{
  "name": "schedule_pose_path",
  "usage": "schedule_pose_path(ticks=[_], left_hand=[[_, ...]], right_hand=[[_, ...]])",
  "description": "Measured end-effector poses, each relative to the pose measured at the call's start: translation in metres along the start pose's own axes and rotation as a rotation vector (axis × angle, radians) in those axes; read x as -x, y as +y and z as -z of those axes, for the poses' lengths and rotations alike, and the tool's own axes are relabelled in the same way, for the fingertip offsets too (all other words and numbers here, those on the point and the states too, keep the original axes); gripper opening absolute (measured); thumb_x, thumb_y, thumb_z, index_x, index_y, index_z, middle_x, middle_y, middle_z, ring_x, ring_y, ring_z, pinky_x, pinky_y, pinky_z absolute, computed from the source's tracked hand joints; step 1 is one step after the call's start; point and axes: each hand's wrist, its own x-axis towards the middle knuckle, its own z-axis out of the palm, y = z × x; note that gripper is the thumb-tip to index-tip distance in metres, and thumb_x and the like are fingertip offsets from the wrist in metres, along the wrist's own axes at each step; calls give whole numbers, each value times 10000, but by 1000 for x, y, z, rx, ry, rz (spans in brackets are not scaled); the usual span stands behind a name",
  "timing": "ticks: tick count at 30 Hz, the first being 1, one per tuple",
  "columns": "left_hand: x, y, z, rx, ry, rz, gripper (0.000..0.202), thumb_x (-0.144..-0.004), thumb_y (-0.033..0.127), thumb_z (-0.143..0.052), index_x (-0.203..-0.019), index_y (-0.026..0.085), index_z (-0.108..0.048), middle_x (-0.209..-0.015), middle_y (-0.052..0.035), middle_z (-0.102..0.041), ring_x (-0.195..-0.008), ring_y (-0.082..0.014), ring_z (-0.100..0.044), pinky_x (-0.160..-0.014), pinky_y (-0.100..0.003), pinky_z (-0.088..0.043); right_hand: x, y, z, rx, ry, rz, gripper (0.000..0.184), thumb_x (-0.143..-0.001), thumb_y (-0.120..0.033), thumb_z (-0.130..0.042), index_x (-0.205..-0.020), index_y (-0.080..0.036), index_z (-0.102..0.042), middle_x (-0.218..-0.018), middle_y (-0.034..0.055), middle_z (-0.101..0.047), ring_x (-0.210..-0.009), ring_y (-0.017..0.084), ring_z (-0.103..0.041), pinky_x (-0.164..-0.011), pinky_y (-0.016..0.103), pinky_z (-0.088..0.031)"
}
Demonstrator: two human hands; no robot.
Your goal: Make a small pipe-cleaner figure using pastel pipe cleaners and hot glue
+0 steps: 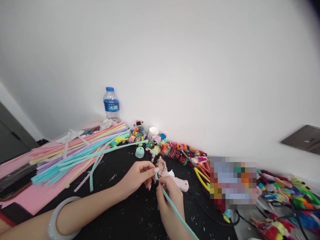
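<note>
My left hand (145, 173) and my right hand (172, 196) meet low over the black table, both closed on one mint-green pipe cleaner (172, 205). Its upper end sits between the left thumb and fingertips. The right thumb and fingers pinch it just below, and the long free part runs down over the right hand toward the bottom edge. Right behind the fingers lies a pale pink glue gun (181, 184), its stained front partly hidden by my hands. A small coiled mint-green piece (139, 152) stands on the table beyond my left hand.
Left of my hands, bundled pastel pipe cleaners (82, 155) lie on pink sheets. A water bottle (111, 105) and a paper cup (153, 133) stand near the wall. Scissors (188, 157) rest among colourful pipe-cleaner figures (172, 150). A black cable (212, 215) curves at right, near more figures (287, 193).
</note>
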Motion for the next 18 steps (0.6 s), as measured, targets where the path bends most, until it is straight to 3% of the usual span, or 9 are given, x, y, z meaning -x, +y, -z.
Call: schedule_pose_path(ticks=[5,12,18], left_hand=[[1,3,0,-63,-3,-49,307,-775,419,-574,-677,129,-541,-511,32,-543,-387,-74,-466,-422,-195,-380],[1,3,4,-138,-75,-87,295,-796,404,-555,-668,147,-489,-538,50,-505,-405,-62,-446,-419,-179,-357],[9,9,5,-342,-308,-17,256,-800,338,-550,-625,161,-490,-514,53,-485,-399,-71,-435,-394,-180,-321]], right_hand=[[0,-1,-1,-47,70,-22,150,-820,-191,-480,-711,-188,-583,-618,-11,-518,-537,135,-451,-512,237,-344],[-3,-1,6,-140,22,-204,227,-862,-287,-464,-676,-179,-536,-612,-13,-496,-567,140,-444,-526,233,-341],[1,6,4,-187,82,-247,332,-895,-329,-406,-593,-195,-430,-568,-33,-421,-540,129,-390,-501,230,-314]])
